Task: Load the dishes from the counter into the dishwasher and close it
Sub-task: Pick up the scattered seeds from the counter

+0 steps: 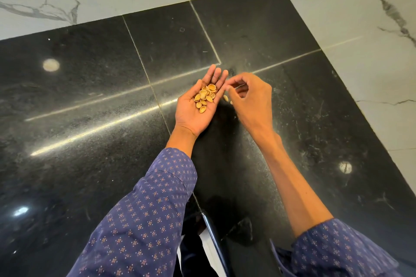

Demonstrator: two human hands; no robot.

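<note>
Counter, left part: my black stone counter (78, 96) shows bare polished slabs here, with ceiling lights mirrored in it. No plate, cup or bowl sits on it anywhere I can see.

Left hand: my left hand (198, 105) lies palm up over the counter, fingers straight and close together, thumb out to the side. It works as a shallow tray.

What it carries: a small heap of pistachio shells (206, 96) rests in the hollow of the palm. They are empty halves as far as I can tell.

Loose shells: two more loose shells (226, 98) lie on the stone just beside the edge of my left palm, under my right fingertips.

Right hand: my right hand (247, 94) hangs over those loose pieces with fingers curled and thumb and forefinger drawn close. Whether a shell is already nipped between them I cannot tell.

Walls: white marble walls (360, 7) close the corner behind and to the right.

Dishes and dishwasher: neither is in view, so I cannot say where they are.

Progress: I judge this to be crumb-clearing on the counter. With no dishes or dishwasher showing, I cannot say how much loading is done or whether the door is closed.
</note>
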